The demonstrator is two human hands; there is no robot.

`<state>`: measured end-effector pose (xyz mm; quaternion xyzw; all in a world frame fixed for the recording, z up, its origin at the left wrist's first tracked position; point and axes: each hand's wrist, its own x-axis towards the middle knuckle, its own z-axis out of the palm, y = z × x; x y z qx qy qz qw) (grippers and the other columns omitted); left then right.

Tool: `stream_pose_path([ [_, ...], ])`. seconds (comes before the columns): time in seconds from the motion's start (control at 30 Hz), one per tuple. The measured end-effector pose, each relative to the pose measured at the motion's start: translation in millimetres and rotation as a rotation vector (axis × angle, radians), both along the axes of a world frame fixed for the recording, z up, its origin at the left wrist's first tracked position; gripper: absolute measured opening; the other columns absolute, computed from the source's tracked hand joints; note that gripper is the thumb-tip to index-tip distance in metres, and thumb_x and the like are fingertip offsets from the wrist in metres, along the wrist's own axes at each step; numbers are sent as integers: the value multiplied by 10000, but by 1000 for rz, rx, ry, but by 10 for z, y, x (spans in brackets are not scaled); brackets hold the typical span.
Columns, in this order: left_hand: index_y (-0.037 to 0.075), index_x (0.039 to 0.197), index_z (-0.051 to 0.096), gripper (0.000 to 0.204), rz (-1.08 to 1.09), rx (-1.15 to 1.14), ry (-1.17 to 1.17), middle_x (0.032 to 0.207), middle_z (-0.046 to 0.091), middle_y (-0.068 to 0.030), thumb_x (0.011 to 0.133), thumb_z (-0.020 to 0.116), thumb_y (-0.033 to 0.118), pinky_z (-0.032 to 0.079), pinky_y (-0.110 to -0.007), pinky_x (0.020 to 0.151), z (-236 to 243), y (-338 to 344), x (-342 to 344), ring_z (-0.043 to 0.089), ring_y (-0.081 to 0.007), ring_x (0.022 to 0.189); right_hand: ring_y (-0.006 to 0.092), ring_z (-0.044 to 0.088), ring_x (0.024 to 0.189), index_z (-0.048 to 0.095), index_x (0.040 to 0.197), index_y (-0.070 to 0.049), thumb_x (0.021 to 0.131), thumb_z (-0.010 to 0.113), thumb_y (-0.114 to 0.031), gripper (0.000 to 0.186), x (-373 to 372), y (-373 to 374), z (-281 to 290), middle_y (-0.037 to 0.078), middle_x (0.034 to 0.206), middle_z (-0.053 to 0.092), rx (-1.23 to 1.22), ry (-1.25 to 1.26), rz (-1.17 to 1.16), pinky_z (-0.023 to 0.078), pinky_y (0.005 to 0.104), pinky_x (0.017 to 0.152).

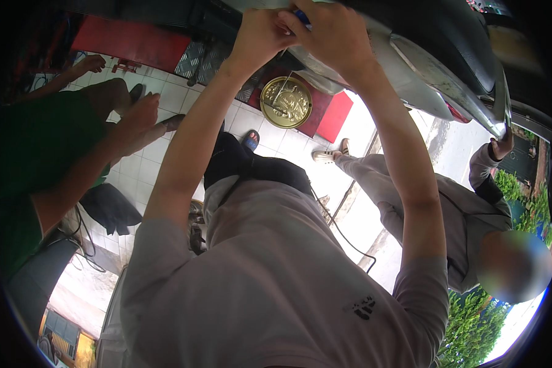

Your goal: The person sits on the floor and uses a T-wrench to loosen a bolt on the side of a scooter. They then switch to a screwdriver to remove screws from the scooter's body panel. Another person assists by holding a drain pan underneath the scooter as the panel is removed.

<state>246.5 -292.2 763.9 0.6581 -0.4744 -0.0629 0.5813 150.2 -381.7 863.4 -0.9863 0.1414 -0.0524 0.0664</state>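
Both my hands are raised together at the top edge, by the grey body panel (380, 52) of a motor scooter. My right hand (334, 37) is closed around a small blue thing (302, 16), of which only a bit shows between the fingers; its kind is hidden. Against it, my left hand (257, 38) has its fingers curled in, and what they grip cannot be made out. Below the hands, a round gold tray (270, 118) holds several metal pieces and a thin rod-like tool.
A red lift platform (135, 43) with tread plate lies beyond my arms. At left sits a person in a green shirt (49, 141). At right another person (435, 202) holds the scooter's rear grab rail (502, 110). A black cable (343, 233) trails across the floor.
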Motion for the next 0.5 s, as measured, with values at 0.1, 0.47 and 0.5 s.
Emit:
stream_pose_path([
  [0.1, -26, 1004, 658, 253, -191, 7, -48, 946, 703, -133, 776, 741, 49, 551, -276, 718, -238, -49, 141, 704, -176, 846, 433, 635, 712, 548, 977, -65, 852, 612, -275, 253, -49, -16, -40, 210, 791, 632, -4, -200, 95, 516, 512, 632],
  [0.47, 14, 922, 695, 250, -192, -217, 168, 823, 717, -115, 693, 776, 71, 551, -286, 697, -224, -115, 52, 717, -234, 788, 452, 638, 670, 560, 1006, -56, 876, 611, -367, 341, -34, -91, -114, 213, 689, 641, 7, -307, 116, 518, 530, 621],
  [0.5, 12, 912, 693, 258, -263, -262, 267, 812, 714, -113, 681, 785, 80, 548, -289, 684, -222, -109, 46, 716, -234, 772, 453, 638, 669, 562, 1005, -53, 873, 613, -367, 345, -35, -73, -121, 215, 684, 639, 11, -315, 126, 517, 530, 619],
])
